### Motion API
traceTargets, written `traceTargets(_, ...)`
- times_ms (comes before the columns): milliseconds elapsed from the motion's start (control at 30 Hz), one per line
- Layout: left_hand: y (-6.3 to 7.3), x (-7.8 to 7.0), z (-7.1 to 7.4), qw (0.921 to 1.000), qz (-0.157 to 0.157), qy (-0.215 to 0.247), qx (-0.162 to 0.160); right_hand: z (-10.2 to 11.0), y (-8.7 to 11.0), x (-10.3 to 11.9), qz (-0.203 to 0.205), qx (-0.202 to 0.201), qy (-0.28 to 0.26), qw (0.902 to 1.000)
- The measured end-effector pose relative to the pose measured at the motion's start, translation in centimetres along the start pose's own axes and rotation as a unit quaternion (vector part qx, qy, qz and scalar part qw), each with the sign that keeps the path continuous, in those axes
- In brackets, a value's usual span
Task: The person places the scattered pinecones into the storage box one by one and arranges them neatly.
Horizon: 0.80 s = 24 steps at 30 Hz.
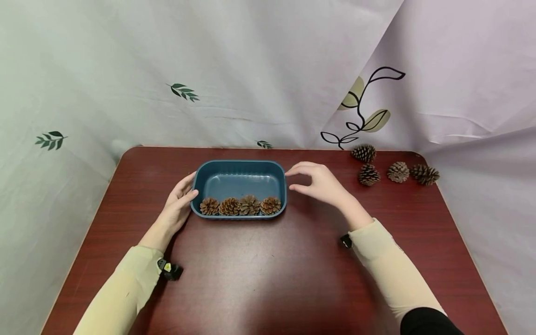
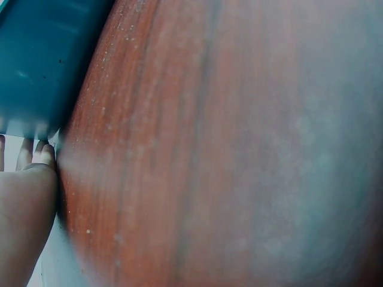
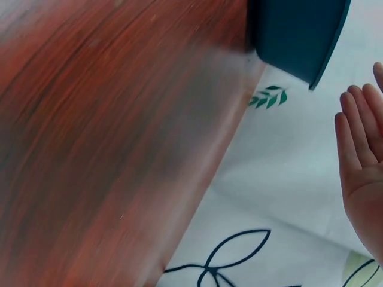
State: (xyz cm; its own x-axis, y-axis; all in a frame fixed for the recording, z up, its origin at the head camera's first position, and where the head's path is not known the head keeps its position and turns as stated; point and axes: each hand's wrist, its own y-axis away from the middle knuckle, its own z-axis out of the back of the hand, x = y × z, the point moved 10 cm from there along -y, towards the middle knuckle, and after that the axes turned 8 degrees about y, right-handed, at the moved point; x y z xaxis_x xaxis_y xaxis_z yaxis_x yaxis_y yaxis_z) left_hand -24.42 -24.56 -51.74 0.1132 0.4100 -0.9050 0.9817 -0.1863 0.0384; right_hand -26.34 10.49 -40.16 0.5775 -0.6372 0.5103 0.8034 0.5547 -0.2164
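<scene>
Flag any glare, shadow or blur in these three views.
Head: pale sheen on the table, dark shadow low in the frame, glints inside the blue tray; left wrist: haze over the right side, wood grain clearer at left; right wrist: a soft, blurry patch on the table, right hand reasonably clear.

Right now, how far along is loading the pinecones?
Perhaps halfway. Done: four pinecones sit in a row along the near side inside the blue rectangular tray. In hand: the left hand grips the tray's left end, thumb over the rim; the right hand is empty beside its right end. Likely left: four loose pinecones at the table's far right corner.
</scene>
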Motion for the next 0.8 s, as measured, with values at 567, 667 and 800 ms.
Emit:
traceTargets(567,-0.1,0.0,0.1,1.0,-0.002,0.001,0.002,4.0,3.3,-4.8,-0.063,-0.076,0.021,0.9949)
traceTargets(667,-0.1,0.0,0.0,1.0,-0.001,-0.001,0.003,4.5,3.8,-5.6,-0.069,-0.084,0.029,0.9936)
traceTargets(800,0.0,0.0,0.0,1.0,-0.001,-0.003,0.004,5.3,4.5,-6.5,-0.077,-0.094,0.039,0.9918)
